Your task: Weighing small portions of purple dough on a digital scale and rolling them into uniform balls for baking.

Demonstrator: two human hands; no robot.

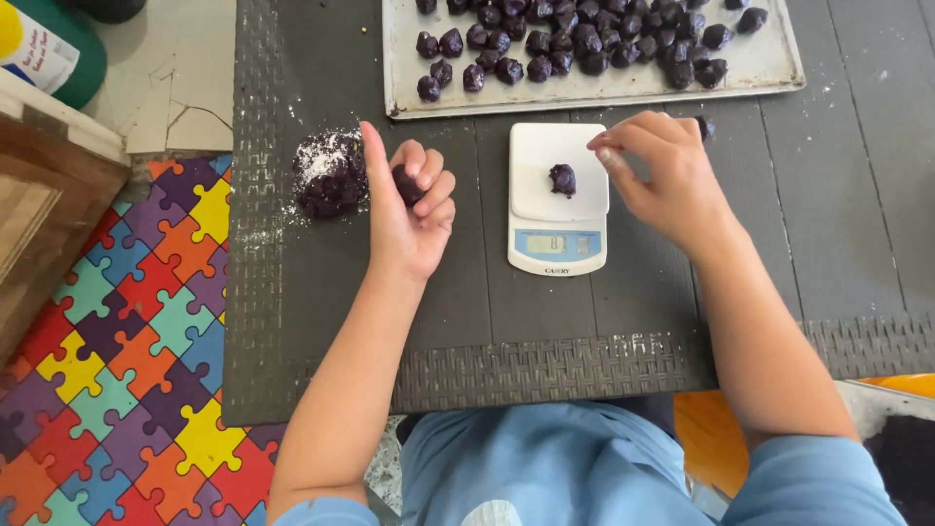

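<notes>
Head view, looking down at dark table (838,195). Left hand (409,209) at frame centre-left, grip curled closed around small dark purple dough piece (405,183), thumb sticking up. Just left of it, large dark dough lump (329,173) dusted with white powder, resting on table, near the thumb, touching or not hard to tell. Right hand (662,175) at centre-right, fingertips pinched together beside right edge of white kitchen scale (557,200); anything between fingertips too small to tell. Small dough ball (562,179) sitting on scale platform, apart from both hands. Metal baking tray (779,68) along top of frame, holding many small dark dough balls (575,39) clustered toward its middle and right. Colourful puzzle-piece floor mat (127,360) at lower left. Light blue clothing at bottom centre.
</notes>
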